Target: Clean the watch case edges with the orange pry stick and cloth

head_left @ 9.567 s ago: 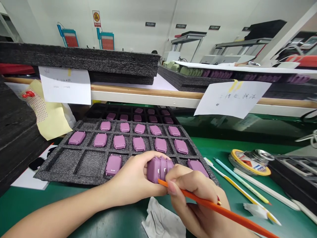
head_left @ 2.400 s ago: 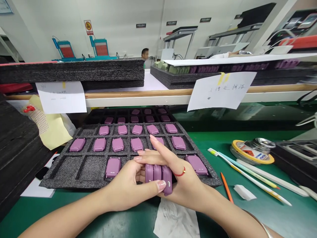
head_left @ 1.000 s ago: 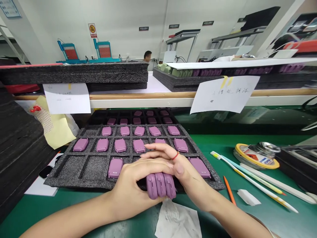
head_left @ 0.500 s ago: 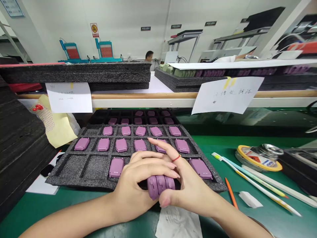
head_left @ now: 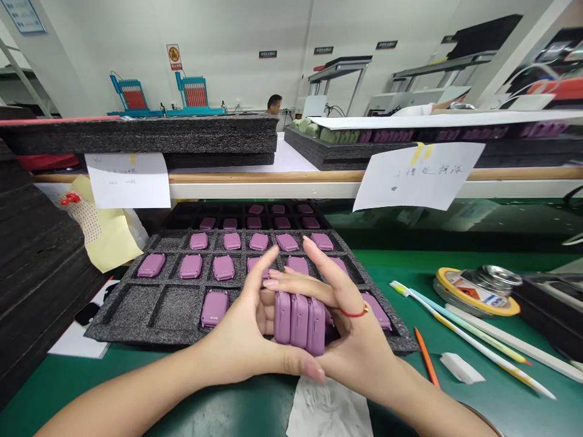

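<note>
Grip, both hands: left hand (head_left: 239,340) and right hand (head_left: 364,346), each grasping the same purple cases (head_left: 299,325). Cases, purple: three visible, standing edge-on side by side, held between the palms above the bench (head_left: 218,416), just in front of the foam tray (head_left: 175,309). Left thumb: along their near lower edge; right fingers: across the far side, index fingers of both hands raised. Contact beneath: hidden from my view. Step in hand, as I judge it: steadying or squaring the held set between the hands. Next move, by my reading: even sideways pressure, one hand supporting while the other adjusts, edges kept level; too loose a hold could let an outer case slip. Stock, same colour: further pieces lying flat in tray compartments. Sundries: white cloth (head_left: 330,413) below the hands; orange stick (head_left: 427,358) and white block (head_left: 461,368) to the right, which I log as untouched.
</note>
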The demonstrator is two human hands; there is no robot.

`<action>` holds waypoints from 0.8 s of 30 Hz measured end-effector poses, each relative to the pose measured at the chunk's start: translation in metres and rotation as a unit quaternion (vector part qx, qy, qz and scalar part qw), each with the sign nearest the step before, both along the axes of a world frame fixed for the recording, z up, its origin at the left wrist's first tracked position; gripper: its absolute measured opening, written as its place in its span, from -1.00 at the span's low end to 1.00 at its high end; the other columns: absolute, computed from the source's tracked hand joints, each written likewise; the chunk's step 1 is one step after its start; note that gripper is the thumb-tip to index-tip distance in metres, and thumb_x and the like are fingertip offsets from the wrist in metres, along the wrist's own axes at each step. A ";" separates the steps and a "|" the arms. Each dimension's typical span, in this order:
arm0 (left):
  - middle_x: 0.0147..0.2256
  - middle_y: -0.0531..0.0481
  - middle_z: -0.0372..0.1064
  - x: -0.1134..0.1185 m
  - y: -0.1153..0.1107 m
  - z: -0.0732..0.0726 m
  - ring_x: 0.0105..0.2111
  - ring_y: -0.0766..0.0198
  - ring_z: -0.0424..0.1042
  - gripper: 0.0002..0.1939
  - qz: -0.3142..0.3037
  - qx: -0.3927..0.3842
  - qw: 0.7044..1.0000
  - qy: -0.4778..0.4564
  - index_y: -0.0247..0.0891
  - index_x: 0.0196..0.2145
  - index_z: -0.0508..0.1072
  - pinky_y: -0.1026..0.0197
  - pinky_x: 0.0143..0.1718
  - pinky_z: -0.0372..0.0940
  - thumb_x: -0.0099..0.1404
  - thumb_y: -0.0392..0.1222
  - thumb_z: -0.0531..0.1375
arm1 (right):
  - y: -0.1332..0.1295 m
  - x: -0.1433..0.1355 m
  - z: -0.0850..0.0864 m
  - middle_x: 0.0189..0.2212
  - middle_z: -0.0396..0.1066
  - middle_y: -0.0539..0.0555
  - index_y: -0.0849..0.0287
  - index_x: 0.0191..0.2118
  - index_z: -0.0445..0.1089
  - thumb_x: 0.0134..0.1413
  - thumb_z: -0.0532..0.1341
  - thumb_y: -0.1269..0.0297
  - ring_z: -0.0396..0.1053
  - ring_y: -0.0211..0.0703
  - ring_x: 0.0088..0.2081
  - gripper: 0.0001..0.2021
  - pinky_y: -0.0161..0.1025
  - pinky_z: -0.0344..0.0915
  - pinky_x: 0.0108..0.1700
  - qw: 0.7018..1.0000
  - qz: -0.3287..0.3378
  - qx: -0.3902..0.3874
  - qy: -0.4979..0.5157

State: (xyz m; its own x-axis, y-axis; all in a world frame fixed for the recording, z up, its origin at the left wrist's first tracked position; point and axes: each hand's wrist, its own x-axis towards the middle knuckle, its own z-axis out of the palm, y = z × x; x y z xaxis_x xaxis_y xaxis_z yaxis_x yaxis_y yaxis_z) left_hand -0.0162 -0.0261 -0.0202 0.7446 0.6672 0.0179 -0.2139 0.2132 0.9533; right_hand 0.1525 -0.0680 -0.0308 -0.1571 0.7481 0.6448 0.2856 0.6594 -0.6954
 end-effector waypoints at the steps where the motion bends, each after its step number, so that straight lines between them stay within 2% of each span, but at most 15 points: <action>1: 0.10 -0.22 0.39 0.001 0.000 0.002 0.00 -0.04 0.53 0.14 -0.013 -0.020 1.000 0.012 -0.01 0.34 -0.01 -0.09 0.03 0.41 -0.05 -0.33 0.52 | 0.001 0.000 -0.001 0.42 0.03 0.21 -0.16 0.46 -0.19 0.04 0.46 0.18 0.41 0.15 0.19 0.02 0.11 0.33 0.29 1.000 0.000 0.009 -0.012; 3: -0.09 -0.14 0.50 0.002 0.000 0.005 -0.08 -0.03 0.56 -0.19 -0.023 -0.030 0.998 0.040 -0.19 0.13 0.31 -0.03 -0.03 0.43 -0.05 -0.32 0.52 | 0.002 0.001 -0.003 0.39 0.11 0.19 -0.14 0.47 -0.21 0.08 0.43 0.23 0.42 0.11 0.18 0.01 0.10 0.28 0.32 0.999 0.003 0.025 -0.034; 4: -0.17 -0.10 0.51 0.003 0.001 0.005 -0.10 -0.01 0.56 -0.33 -0.021 -0.026 0.998 0.050 -0.23 0.01 0.39 -0.01 -0.05 0.43 -0.05 -0.32 0.51 | 0.003 0.002 -0.004 0.37 0.14 0.19 -0.14 0.46 -0.19 0.09 0.43 0.24 0.42 0.10 0.18 -0.01 0.10 0.27 0.33 0.999 0.003 0.032 -0.044; 6: -0.24 -0.03 0.51 0.004 0.001 0.006 -0.14 0.04 0.56 -0.45 -0.014 -0.014 0.998 0.063 -0.25 -0.10 0.45 0.04 -0.07 0.43 -0.06 -0.33 0.51 | 0.004 0.003 -0.004 0.33 0.23 0.16 -0.11 0.45 -0.12 0.10 0.42 0.26 0.43 0.08 0.17 -0.06 0.10 0.25 0.34 0.998 0.001 0.042 -0.055; 8: -0.24 0.00 0.52 0.004 0.002 0.006 -0.15 0.09 0.55 -0.46 -0.014 -0.008 0.998 0.064 -0.23 -0.10 0.48 0.10 -0.09 0.42 -0.05 -0.34 0.51 | 0.004 0.003 -0.004 0.23 0.38 0.13 -0.10 0.45 -0.13 0.10 0.42 0.27 0.43 0.07 0.17 -0.06 0.08 0.29 0.31 0.998 0.002 0.035 -0.057; 10: -0.20 -0.01 0.53 0.005 0.003 0.006 -0.13 0.13 0.54 -0.50 -0.022 -0.001 0.999 0.039 -0.23 -0.11 0.50 0.15 -0.09 0.41 -0.02 -0.31 0.50 | 0.004 0.003 -0.003 0.11 0.49 0.08 -0.10 0.47 -0.23 0.14 0.39 0.29 0.42 0.03 0.19 -0.04 0.04 0.35 0.27 0.998 0.009 0.016 -0.065; 14: -0.22 -0.01 0.54 0.008 0.004 0.006 -0.13 0.17 0.53 -0.63 -0.008 0.031 0.999 0.003 -0.26 -0.23 0.53 0.22 -0.06 0.39 0.01 -0.26 0.51 | 0.004 -0.001 -0.003 0.13 0.48 0.05 -0.12 0.48 -0.32 0.25 0.24 0.37 0.36 -0.04 0.23 -0.12 0.01 0.37 0.24 0.992 0.012 0.023 -0.123; 18: -0.22 0.01 0.55 0.008 0.003 0.004 -0.15 0.21 0.53 -0.61 0.009 0.024 1.000 0.010 -0.25 -0.20 0.53 0.26 -0.09 0.39 0.02 -0.20 0.52 | 0.001 -0.001 0.000 0.19 0.41 0.08 -0.07 0.48 -0.32 0.20 0.23 0.47 0.34 -0.11 0.23 -0.09 -0.07 0.32 0.28 0.990 0.014 0.025 -0.137; 21: -0.18 -0.06 0.55 0.006 0.002 0.003 -0.14 0.19 0.54 -0.63 -0.001 0.004 1.000 -0.013 -0.27 -0.18 0.51 0.20 -0.05 0.40 0.12 -0.09 0.47 | -0.002 0.006 0.008 0.26 0.30 0.15 -0.05 0.45 -0.17 0.14 0.27 0.49 0.33 -0.08 0.24 -0.12 -0.13 0.37 0.23 0.989 0.004 0.011 -0.150; 24: -0.14 -0.14 0.55 0.005 0.004 0.003 -0.18 0.12 0.58 -0.56 -0.004 -0.037 0.999 -0.032 -0.28 -0.15 0.44 0.09 -0.09 0.45 0.13 -0.02 0.46 | -0.002 0.016 0.019 0.17 0.38 0.15 -0.04 0.25 0.15 0.06 0.38 0.45 0.40 -0.03 0.18 -0.32 -0.14 0.45 0.14 0.992 -0.009 0.003 -0.129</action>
State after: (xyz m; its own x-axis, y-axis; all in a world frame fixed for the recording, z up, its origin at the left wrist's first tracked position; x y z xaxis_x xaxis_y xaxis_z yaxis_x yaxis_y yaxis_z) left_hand -0.0116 -0.0226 -0.0172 0.7492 0.6621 0.0172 -0.2722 0.2841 0.9194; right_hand 0.1681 -0.0700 -0.0116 -0.3047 0.7485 0.5889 0.4658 0.6565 -0.5934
